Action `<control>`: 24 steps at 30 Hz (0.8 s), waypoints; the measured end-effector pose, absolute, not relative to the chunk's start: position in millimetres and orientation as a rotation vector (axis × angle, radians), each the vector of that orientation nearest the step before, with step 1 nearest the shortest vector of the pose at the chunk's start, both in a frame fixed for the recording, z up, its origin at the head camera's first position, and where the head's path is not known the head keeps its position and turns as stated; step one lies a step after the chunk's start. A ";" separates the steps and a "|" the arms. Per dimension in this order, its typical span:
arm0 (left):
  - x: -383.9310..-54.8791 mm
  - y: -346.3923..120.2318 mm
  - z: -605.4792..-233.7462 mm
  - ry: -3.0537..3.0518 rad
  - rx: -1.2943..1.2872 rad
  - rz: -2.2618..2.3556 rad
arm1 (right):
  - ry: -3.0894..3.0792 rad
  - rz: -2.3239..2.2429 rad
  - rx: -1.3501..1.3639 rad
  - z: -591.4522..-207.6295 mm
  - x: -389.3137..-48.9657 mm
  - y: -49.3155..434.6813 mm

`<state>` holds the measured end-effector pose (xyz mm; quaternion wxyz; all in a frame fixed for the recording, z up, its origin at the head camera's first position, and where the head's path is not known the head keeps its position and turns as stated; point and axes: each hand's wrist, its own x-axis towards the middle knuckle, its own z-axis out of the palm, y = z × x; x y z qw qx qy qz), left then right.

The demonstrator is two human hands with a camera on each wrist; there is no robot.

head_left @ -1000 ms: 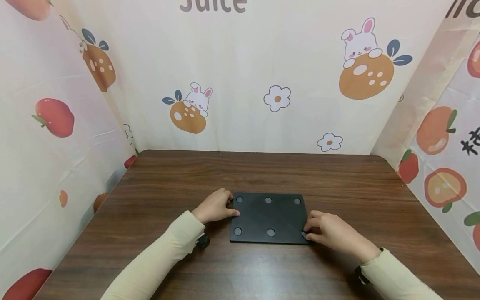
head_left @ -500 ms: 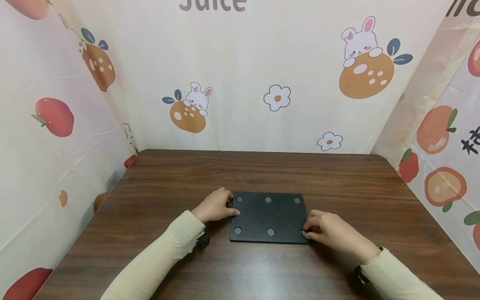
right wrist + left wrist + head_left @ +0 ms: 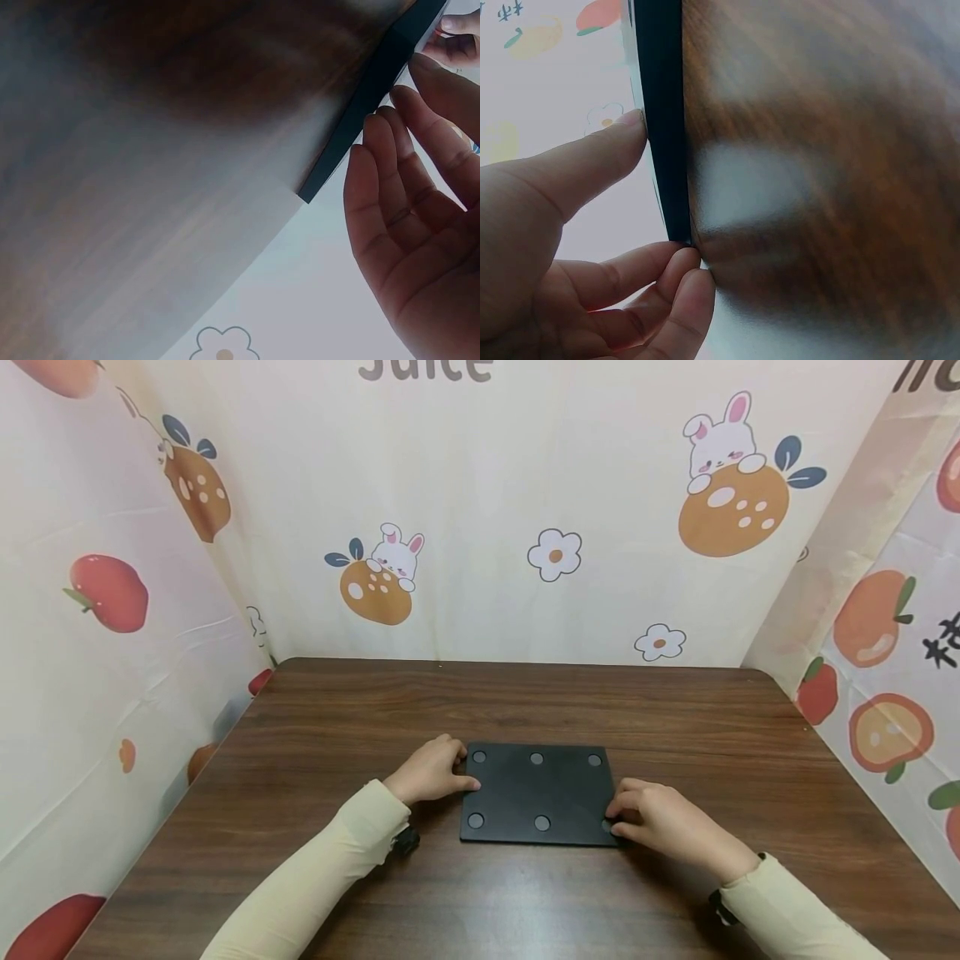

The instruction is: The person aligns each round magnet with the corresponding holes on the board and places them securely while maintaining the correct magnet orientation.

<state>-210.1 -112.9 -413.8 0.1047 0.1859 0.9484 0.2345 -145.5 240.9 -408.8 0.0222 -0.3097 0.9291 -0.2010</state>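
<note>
A flat black rectangular board lies on the wooden table, with several round grey discs set along its far and near edges. My left hand grips its left side: the thumb lies on the edge and the curled fingers meet the far left corner. At the right side, my right hand holds the board near its front corner, thumb and forefinger bent around the disc there and partly hiding it. Both wrist views show the board's dark side edge-on, the left thumb and right fingertips right at it.
The dark brown table extends around the board on all sides. A pale curtain printed with rabbits, fruit and flowers stands behind it, and more printed cloth hangs at left and right. Black straps with small devices sit on both wrists.
The right fingertips have shifted very slightly over the front right disc, so less of it shows. The board and the left hand stay in place.
</note>
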 end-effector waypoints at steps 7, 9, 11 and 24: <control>-209.7 -113.2 -414.2 2.799 0.549 0.682 | 2.879 -0.617 -0.956 -409.1 -146.3 241.0; -209.7 -113.2 -414.3 2.799 0.550 0.682 | 2.880 -0.617 -0.955 -409.1 -146.6 241.0; -209.6 -113.3 -414.5 2.799 0.551 0.682 | 2.878 -0.621 -0.954 -409.1 -146.9 240.9; -209.9 -112.6 -415.6 2.768 0.532 0.701 | 2.934 -0.727 -0.857 -405.9 -155.1 243.6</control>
